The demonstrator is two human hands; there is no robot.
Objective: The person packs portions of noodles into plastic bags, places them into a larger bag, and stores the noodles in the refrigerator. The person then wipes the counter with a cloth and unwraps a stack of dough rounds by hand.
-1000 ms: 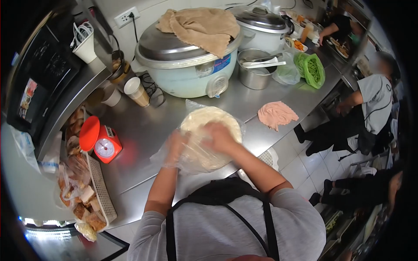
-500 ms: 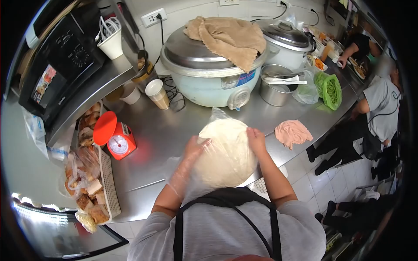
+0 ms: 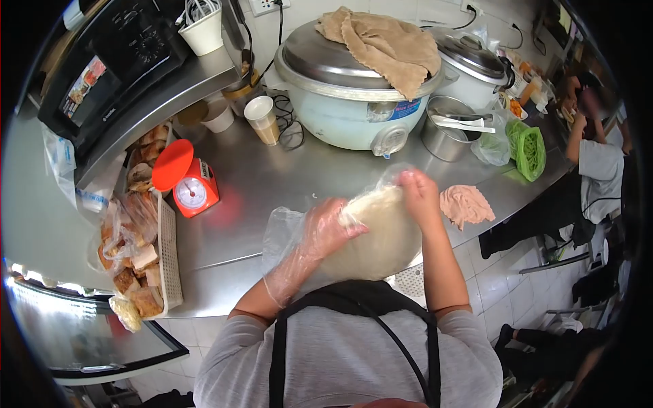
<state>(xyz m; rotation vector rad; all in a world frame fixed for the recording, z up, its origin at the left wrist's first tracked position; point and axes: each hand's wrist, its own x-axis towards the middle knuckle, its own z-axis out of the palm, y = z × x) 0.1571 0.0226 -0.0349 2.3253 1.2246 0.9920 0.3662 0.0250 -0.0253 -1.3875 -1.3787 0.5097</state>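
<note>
A large bulging clear plastic bag [image 3: 381, 245] with a pale, cream-white mass in it is in front of my chest, at the front edge of the metal counter. What the mass is, I cannot tell. My left hand [image 3: 332, 228], in a loose clear plastic glove, has its fingers closed on the upper left edge of the bag. My bare right hand [image 3: 419, 196] pinches the gathered top of the bag on the right. A crumpled pink cloth [image 3: 466, 206] lies to the right of that hand.
Behind the bag stands a big rice cooker [image 3: 340, 112] with a brown cloth [image 3: 384, 44] on its lid. A red scale [image 3: 194, 190] and a basket of bread [image 3: 170, 251] are at left. A metal pot [image 3: 445, 139] and green bag [image 3: 525, 149] stand right. Another person [image 3: 598, 163] is far right.
My right hand has moved up to the top of the bag, and the left hand has shifted up and inward. The bag's top is now bunched between them. The view has shifted slightly.
</note>
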